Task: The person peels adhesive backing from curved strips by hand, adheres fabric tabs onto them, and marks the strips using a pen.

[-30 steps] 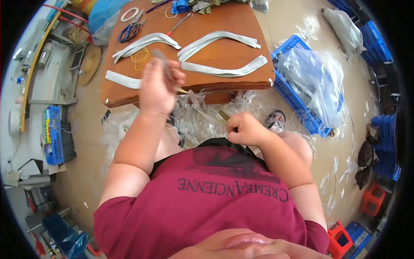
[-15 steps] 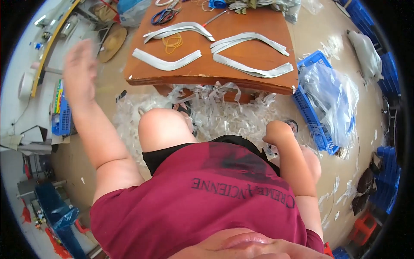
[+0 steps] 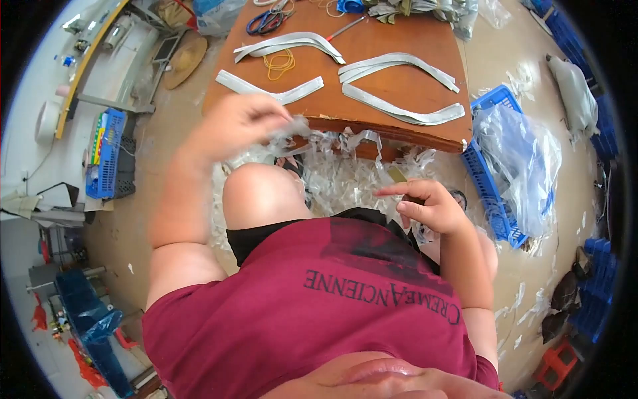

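My left hand (image 3: pixel 247 125), blurred by motion, is over the table's near left edge with its fingers bent; pale translucent plastic shows by the fingertips, and whether they grip it is unclear. In front of my lap, my right hand (image 3: pixel 432 205) has its index finger stretched out and its thumb apart. A small olive piece (image 3: pixel 397 174) shows just beyond its fingertips. On the brown table (image 3: pixel 399 143) lie curved white strips: a back left pair (image 3: pixel 292 42), a front left one (image 3: pixel 292 90), a back right pair (image 3: pixel 399 61) and a front right one (image 3: pixel 405 114).
Blue-handled scissors (image 3: pixel 264 22), a yellow loop (image 3: pixel 279 65) and a red-tipped tool (image 3: pixel 345 28) are on the table. Plastic scraps (image 3: pixel 345 173) cover the floor beneath. A blue basket (image 3: pixel 488 193) with clear plastic (image 3: pixel 522 159) stands right; another blue basket (image 3: pixel 103 163) is left.
My left hand has swung from the far left toward the table's near edge. My right hand has changed from a closed shape to a stretched index finger. The view has shifted slightly.
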`<state>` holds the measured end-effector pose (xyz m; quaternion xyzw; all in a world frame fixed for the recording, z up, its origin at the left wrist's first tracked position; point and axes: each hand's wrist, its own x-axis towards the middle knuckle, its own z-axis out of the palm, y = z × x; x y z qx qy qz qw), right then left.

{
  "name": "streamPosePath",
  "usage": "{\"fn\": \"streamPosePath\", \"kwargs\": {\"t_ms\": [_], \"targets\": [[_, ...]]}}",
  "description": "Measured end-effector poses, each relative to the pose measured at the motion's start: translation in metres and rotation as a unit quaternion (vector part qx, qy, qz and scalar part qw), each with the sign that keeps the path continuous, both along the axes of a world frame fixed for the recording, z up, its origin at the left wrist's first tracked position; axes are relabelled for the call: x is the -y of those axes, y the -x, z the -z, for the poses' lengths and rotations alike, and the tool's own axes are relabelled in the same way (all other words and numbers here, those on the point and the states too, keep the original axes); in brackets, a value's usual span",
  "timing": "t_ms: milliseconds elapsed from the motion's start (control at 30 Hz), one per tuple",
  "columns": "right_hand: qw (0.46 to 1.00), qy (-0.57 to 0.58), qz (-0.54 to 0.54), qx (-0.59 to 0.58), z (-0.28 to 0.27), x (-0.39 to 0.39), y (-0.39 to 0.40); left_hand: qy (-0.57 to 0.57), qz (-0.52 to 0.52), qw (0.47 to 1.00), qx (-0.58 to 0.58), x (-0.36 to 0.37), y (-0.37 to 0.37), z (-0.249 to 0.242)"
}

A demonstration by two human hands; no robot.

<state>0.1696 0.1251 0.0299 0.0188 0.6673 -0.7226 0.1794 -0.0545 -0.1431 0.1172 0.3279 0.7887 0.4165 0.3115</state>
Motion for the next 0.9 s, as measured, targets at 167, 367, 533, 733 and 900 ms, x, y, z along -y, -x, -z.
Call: {"fn": "streamPosePath", "kwargs": {"t_ms": [167,367,533,733,900], "targets": [[0.995,0.0,0.071,-0.077,0.005,0.019,0.006,-0.037,0.192,0.966,-0.17,-0.058,-0.069,0.035],[0.981,-0.025,0.163,-0.102,0.023,0.027,0.011,0.014,0.199,0.977,-0.073,-0.06,-0.072,0.04],[0.989,0.124,0.079,0.002,0.01,0.044,0.022,-0.029,0.215,0.976,-0.001,-0.05,-0.073,0.035],[0.988,0.118,0.091,0.049,0.025,0.05,0.03,-0.029,0.206,0.977,-0.041,-0.029,-0.044,0.037],[0.98,0.047,0.175,0.078,0.022,0.049,0.044,0.061,0.109,0.991,-0.055,0.033,0.038,0.032]]}}
